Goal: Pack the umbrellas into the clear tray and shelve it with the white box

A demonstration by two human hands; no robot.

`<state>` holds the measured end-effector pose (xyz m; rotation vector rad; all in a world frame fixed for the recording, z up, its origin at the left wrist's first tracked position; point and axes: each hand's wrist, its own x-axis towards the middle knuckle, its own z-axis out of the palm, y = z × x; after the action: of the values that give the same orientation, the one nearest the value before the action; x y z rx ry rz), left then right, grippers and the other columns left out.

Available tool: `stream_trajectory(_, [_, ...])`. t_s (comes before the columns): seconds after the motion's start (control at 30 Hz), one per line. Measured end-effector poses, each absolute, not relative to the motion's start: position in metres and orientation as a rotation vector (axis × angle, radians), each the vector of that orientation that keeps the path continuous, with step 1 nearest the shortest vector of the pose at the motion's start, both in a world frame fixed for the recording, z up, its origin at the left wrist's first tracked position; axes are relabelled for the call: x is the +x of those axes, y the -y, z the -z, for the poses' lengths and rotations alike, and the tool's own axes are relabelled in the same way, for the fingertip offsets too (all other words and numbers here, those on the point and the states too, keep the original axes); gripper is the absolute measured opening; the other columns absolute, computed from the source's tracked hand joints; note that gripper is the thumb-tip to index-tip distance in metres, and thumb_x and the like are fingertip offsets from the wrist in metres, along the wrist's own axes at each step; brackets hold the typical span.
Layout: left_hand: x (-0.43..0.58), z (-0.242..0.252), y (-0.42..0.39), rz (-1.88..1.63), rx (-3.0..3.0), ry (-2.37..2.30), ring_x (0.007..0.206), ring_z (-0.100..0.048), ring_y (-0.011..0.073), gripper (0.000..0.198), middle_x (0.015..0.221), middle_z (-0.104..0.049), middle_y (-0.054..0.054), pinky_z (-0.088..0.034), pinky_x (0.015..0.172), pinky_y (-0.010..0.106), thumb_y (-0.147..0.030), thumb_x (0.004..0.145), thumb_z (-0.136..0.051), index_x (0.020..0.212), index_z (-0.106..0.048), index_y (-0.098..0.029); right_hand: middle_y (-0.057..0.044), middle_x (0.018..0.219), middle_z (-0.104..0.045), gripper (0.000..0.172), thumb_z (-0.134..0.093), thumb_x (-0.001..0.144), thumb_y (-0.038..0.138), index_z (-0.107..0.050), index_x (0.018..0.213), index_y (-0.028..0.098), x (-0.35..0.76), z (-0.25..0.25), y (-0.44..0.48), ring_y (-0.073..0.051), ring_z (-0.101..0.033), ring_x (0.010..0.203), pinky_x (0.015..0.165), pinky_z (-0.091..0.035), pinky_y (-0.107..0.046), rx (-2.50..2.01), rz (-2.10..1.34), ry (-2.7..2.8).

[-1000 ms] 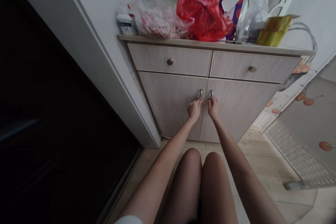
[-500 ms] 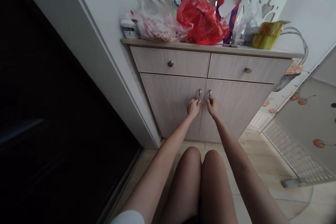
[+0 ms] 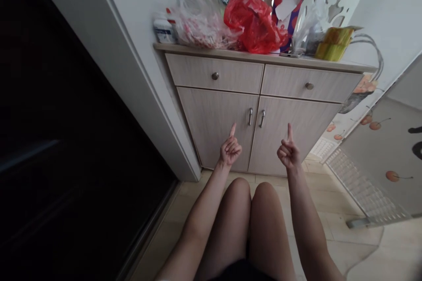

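A light wood cabinet (image 3: 214, 123) with two shut lower doors and two drawers stands in front of me. The left door handle (image 3: 250, 116) and the right door handle (image 3: 262, 118) sit side by side at the middle seam. My left hand (image 3: 230, 148) is held in front of the left door, index finger pointing up, other fingers curled, holding nothing. In front of the right door my right hand (image 3: 288, 151) makes the same gesture, also empty. Neither hand touches the cabinet. My knees are below, between my arms.
On the cabinet top lie a red plastic bag (image 3: 255, 19), clear bags (image 3: 198, 22), a small white bottle (image 3: 162, 31), a phone (image 3: 290, 55) and a yellow-green pack (image 3: 331, 44). A dark doorway (image 3: 66, 140) is left; a cherry-patterned glass door (image 3: 385, 158) is right.
Both hands let go of the door handles and drew back and apart, each now raised with the index finger up. The doors stayed shut.
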<state>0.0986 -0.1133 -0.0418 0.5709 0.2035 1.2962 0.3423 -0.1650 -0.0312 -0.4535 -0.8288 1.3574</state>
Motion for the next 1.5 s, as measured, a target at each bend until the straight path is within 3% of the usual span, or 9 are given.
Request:
stream_trajectory(0.33, [0.125,0.046,0.098,-1.339,0.534,-0.313,0.034,-0.012,0.0053,0.048,0.046,-0.015,-0.013,-0.024,0.043,0.016,-0.006,0.099,-0.038,0.140,-0.052,-0.026,0.014,0.055,-0.010,0.072,-0.064,0.076,0.015,-0.048,0.141,0.041,0.330,0.058,0.128,-0.005,-0.006,0.040,0.039,-0.010,-0.017,-0.328,-1.362,0.720])
stream_trajectory(0.5, [0.123,0.061,0.094,-1.324,0.558,-0.249,0.034,-0.015,0.0056,0.049,0.044,-0.020,-0.013,-0.025,0.044,0.016,-0.004,0.098,-0.036,0.140,-0.052,-0.023,0.015,0.051,-0.022,0.071,-0.066,0.076,0.021,-0.048,0.142,0.039,0.335,0.069,0.124,-0.006,-0.012,0.038,0.040,-0.016,-0.017,-0.427,-1.325,0.790])
stream_trajectory(0.57, [0.123,0.062,0.087,-1.279,0.665,-0.328,0.035,-0.018,0.0050,0.046,0.044,-0.022,-0.014,-0.027,0.046,0.016,-0.008,0.096,-0.043,0.139,-0.053,-0.022,0.014,0.051,-0.031,0.071,-0.067,0.078,0.031,-0.044,0.146,0.038,0.336,0.071,0.117,-0.007,-0.023,0.039,0.042,-0.024,-0.017,-0.609,-1.248,0.871])
stream_trajectory(0.63, [0.128,0.059,0.073,-1.222,0.844,-0.507,0.038,-0.027,0.0049,0.045,0.046,-0.031,-0.013,-0.031,0.049,0.017,-0.013,0.094,-0.053,0.138,-0.055,-0.020,0.009,0.059,-0.051,0.069,-0.065,0.081,0.045,-0.045,0.146,0.034,0.334,0.072,0.104,-0.010,-0.045,0.049,0.049,-0.037,-0.020,-0.893,-1.071,0.993])
stream_trajectory(0.7, [0.137,0.051,0.054,-1.244,1.062,-0.807,0.047,-0.044,0.0068,0.042,0.055,-0.049,-0.008,-0.038,0.056,0.019,-0.017,0.090,-0.061,0.132,-0.060,-0.017,-0.003,0.084,-0.067,0.067,-0.064,0.081,0.056,-0.054,0.139,0.025,0.330,0.069,0.085,-0.017,-0.062,0.077,0.068,-0.050,-0.029,-1.172,-0.746,1.147])
stream_trajectory(0.8, [0.158,0.034,0.023,-1.389,1.414,-1.284,0.082,-0.064,0.0156,0.036,0.090,-0.069,0.007,-0.047,0.077,0.027,-0.015,0.086,-0.065,0.122,-0.065,-0.015,-0.019,0.117,-0.065,0.066,-0.056,0.084,0.061,-0.062,0.128,0.013,0.319,0.062,0.050,-0.029,-0.060,0.110,0.095,-0.047,-0.043,-1.350,-0.233,1.293])
stream_trajectory(0.93, [0.183,0.024,-0.003,-1.342,1.792,-1.486,0.109,-0.064,0.0245,0.036,0.119,-0.067,0.017,-0.046,0.092,0.034,-0.016,0.091,-0.058,0.127,-0.059,-0.013,-0.019,0.107,-0.069,0.055,-0.041,0.092,0.055,-0.063,0.118,0.012,0.304,0.054,0.008,-0.026,-0.064,0.092,0.087,-0.050,-0.042,-1.344,-0.169,1.311])
stream_trajectory(1.13, [0.184,0.042,0.000,-1.312,1.945,-1.572,0.096,-0.068,0.0238,0.020,0.101,-0.071,0.016,-0.049,0.084,0.032,-0.020,0.098,-0.046,0.108,-0.063,-0.014,-0.015,0.092,-0.070,0.048,-0.038,0.095,0.053,-0.064,0.107,0.015,0.294,0.061,0.001,-0.023,-0.064,0.079,0.077,-0.050,-0.038,-1.352,-0.184,1.273])
stream_trajectory(1.5, [0.142,0.088,0.069,-1.743,1.987,-1.509,0.084,-0.068,0.0226,0.031,0.093,-0.071,0.015,-0.050,0.077,0.033,-0.036,0.101,-0.040,0.105,-0.063,-0.015,-0.011,0.095,-0.072,0.034,-0.036,0.099,0.042,-0.060,0.104,0.019,0.303,0.077,0.101,-0.023,-0.065,0.086,0.086,-0.044,-0.039,-1.354,0.059,1.350])
